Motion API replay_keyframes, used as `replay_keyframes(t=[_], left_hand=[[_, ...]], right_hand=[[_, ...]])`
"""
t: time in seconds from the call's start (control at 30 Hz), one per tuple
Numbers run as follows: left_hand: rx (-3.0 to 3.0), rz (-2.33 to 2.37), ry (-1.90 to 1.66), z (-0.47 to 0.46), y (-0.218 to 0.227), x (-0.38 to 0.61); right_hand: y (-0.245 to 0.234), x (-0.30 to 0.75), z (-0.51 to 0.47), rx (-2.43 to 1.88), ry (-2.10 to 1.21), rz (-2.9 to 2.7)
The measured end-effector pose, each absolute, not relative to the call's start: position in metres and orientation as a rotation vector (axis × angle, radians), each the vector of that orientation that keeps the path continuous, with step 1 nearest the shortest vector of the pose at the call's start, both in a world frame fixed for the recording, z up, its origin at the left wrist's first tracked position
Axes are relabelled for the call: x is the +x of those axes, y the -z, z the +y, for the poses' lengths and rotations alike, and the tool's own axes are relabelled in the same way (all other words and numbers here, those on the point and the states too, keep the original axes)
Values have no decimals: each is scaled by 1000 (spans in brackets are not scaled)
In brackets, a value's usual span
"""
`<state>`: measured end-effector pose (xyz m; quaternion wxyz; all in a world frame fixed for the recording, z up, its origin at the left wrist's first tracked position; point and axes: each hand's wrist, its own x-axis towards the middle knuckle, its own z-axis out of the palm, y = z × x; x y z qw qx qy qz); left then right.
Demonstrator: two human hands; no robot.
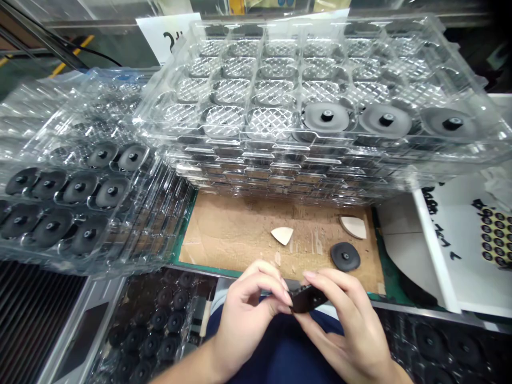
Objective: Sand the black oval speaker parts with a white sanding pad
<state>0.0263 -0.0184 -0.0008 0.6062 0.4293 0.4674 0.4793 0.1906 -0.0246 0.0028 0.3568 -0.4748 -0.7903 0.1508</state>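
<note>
Cardboard mat (240, 234); stacked clear blister trays (304, 69) at 12 o'clock; black disc (345, 256) at 1 o'clock; your left hand (248, 314) and right hand (344, 320) clamped on dark flat part (308, 298).

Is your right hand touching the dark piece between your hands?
Touching: the head view shows the right hand closed on the dark piece, with no gap between its fingers and the piece.

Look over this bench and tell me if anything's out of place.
One dark disc lies loose on the cardboard, near a pale wedge and a larger one. It stands out because the other discs sit in pockets of the clear trays.
</note>
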Motion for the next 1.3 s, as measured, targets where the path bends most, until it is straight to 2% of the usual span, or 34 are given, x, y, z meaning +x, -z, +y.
replay_keyframes(t=[0.13, 0.2, 0.3, 0.4, 0.5, 0.63, 0.77, 1.13, 1.2, 1.3], left_hand=[[988, 1057, -1140, -19, 1, 29], [948, 1023, -1176, -19, 5, 31], [958, 1044, -1243, -19, 12, 30], [1042, 1098, -1304, -19, 17, 23], [1412, 1059, -1276, -18, 20, 11], [2330, 918, -1063, -16, 27, 1], [2437, 911, -895, -15, 32, -5], [2018, 926, -868, -12, 39, -20], [1726, 1045, -915, -15, 40, -18], [873, 1134, -1004, -17, 39, -14]], right_hand=[[-2, 191, -26, -1231, -458, -1990], [1, 190, -26, -1267, -610, -1912], [12, 189, -25, -1335, -1144, -1640], [23, 187, -22, -1174, -1815, -1071], [27, 183, -19, -958, -2130, -595], [27, 178, -18, -985, -2155, -607], [26, 173, -12, -1064, -2074, -911], [24, 163, 7, -1186, -1846, -1495], [28, 161, 6, -1222, -1821, -1546], [38, 164, 10, -1342, -1703, -1602]])
